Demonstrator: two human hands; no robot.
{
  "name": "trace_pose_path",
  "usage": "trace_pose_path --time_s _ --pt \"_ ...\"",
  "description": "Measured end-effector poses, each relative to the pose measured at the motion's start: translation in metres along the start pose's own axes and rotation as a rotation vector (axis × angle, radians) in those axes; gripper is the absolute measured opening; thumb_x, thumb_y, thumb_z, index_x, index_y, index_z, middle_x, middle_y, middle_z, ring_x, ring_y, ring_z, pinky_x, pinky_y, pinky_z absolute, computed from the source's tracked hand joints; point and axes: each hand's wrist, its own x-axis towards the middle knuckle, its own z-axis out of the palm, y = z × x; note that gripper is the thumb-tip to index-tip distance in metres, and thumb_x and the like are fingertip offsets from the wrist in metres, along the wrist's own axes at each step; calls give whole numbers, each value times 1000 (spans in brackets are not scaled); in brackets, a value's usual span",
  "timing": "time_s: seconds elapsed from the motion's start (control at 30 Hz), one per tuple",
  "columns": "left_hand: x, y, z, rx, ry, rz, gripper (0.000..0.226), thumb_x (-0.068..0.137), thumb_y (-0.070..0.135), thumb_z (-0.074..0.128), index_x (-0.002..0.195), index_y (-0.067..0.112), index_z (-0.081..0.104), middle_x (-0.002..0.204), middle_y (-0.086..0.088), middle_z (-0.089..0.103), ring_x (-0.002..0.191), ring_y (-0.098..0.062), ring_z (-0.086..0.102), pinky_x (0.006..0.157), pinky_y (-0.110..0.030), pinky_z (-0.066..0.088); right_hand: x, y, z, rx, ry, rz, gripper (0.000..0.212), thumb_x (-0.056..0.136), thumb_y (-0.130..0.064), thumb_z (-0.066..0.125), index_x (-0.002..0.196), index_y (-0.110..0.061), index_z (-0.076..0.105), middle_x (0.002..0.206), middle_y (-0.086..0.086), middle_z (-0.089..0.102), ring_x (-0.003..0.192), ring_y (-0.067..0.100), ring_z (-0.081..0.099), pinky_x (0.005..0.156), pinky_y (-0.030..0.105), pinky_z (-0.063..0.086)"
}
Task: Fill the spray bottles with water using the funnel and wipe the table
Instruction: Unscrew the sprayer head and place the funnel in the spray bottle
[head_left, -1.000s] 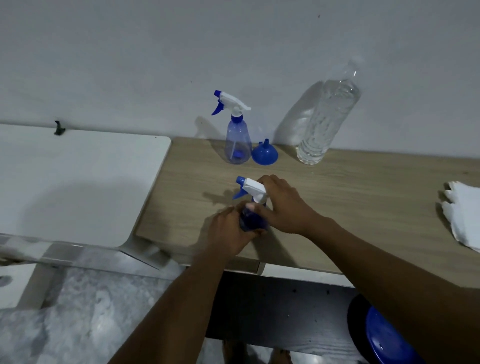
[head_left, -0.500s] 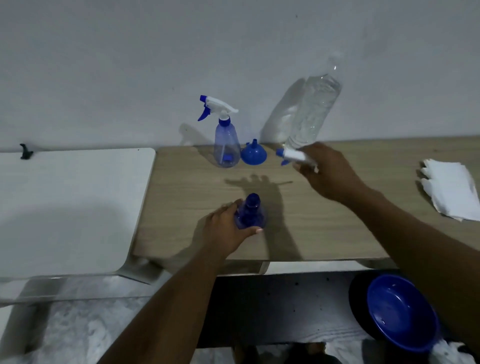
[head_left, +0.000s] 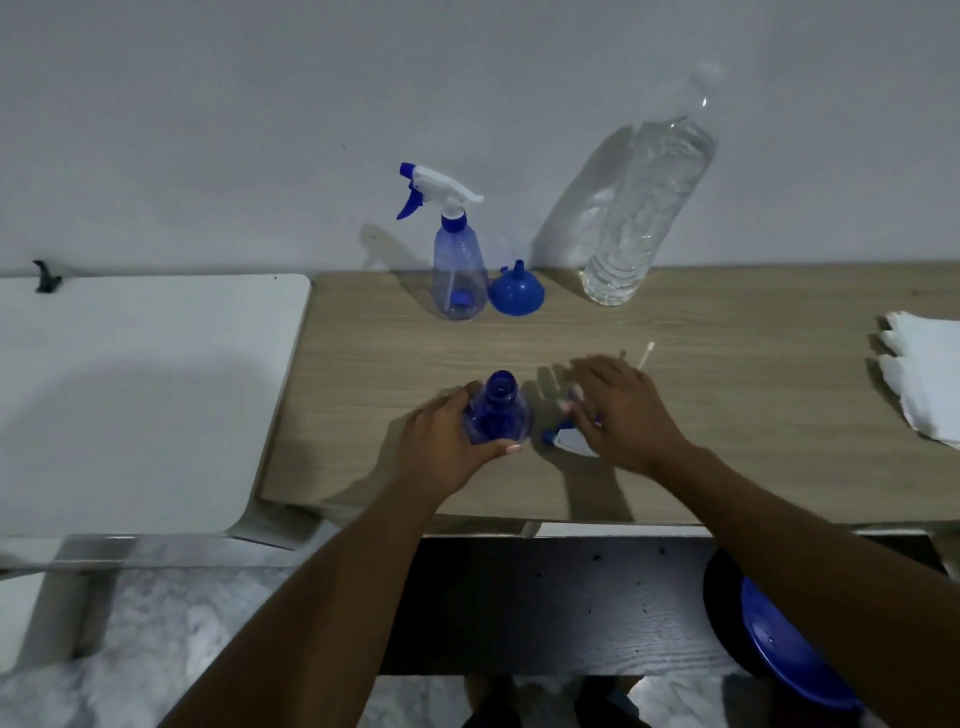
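My left hand (head_left: 447, 447) grips a small blue spray bottle (head_left: 497, 410) that stands uncapped on the wooden table (head_left: 727, 415), its neck open. Its white and blue spray head (head_left: 566, 440) lies on the table just right of it, with the dip tube (head_left: 645, 356) sticking out to the far right. My right hand (head_left: 623, 410) hovers over the spray head with fingers spread and blurred. At the back stand a second, capped spray bottle (head_left: 460, 270), a blue funnel (head_left: 516, 292) upside down, and a large clear water bottle (head_left: 644, 208).
Folded white cloths (head_left: 924, 379) lie at the table's right edge. A white tabletop (head_left: 145, 389) adjoins on the left. A blue bowl (head_left: 789, 654) sits low under the table at the right. A wall runs behind the table.
My right hand took the spray head off the bottle, carried it right, then brought it down onto the table beside the bottle. My left hand stayed on the bottle.
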Motion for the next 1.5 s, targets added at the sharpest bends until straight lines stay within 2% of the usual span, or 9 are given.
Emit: trace_pose_path --time_s 0.23,0.37,0.47,0.67,0.83,0.97,1.07,1.2,1.5 --pt "14 -4 1 -10 9 -32 88 64 60 83 139 29 49 127 7 64 113 -14 60 98 -33 49 155 -18 -13 191 -7 176 64 88 -24 63 146 -12 40 148 14 44 129 37 46 106 47 41" --pt "18 -8 5 5 5 -76 89 63 59 83 140 32 47 131 7 62 118 -15 58 104 -38 46 188 -21 -2 -70 -180 114 71 90 -28 62 152 -18 29 158 11 27 132 39 43 104 47 39" --pt "14 -5 4 -24 18 -58 83 65 54 85 137 32 50 127 5 65 115 -17 60 102 -40 47 186 -21 3 -262 -196 82 59 86 -26 66 138 -10 43 139 16 39 118 39 53 92 42 45" --pt "6 -1 -2 -56 32 -13 79 65 55 84 134 31 53 121 6 67 110 -16 63 97 -39 50 143 -10 4 -98 -379 273 82 68 -43 84 130 -13 39 123 16 49 106 36 56 75 39 45" --pt "6 0 -3 -49 0 -15 84 64 66 80 135 34 48 124 8 66 111 -15 62 95 -37 51 120 -25 -34 676 -140 442 78 73 -49 82 133 -12 48 114 14 61 87 28 70 74 38 60" --pt "5 1 -5 -2 -29 -39 83 65 69 77 135 37 46 126 10 64 111 -13 60 95 -35 50 94 -56 -75 1224 -45 393 60 76 -38 83 124 -10 60 112 19 69 92 32 72 76 36 59" --pt "6 4 -7 6 -29 -34 78 67 63 77 134 40 46 124 11 65 111 -14 61 95 -35 49 80 -76 -82 1204 49 334 57 74 -33 86 118 -13 55 112 13 67 94 27 72 77 39 61" --pt "8 5 -10 29 -62 -56 78 68 63 76 136 41 44 124 10 64 112 -18 61 95 -37 48 67 -95 -76 1039 103 284 82 72 -38 87 136 -25 38 112 2 60 91 18 70 76 35 62" --pt "11 1 -6 57 -75 -70 79 70 63 76 138 38 43 121 8 64 106 -15 61 86 -29 46 55 -92 -38 967 261 143 74 62 -23 94 125 -18 55 119 -8 64 110 10 63 94 40 56"
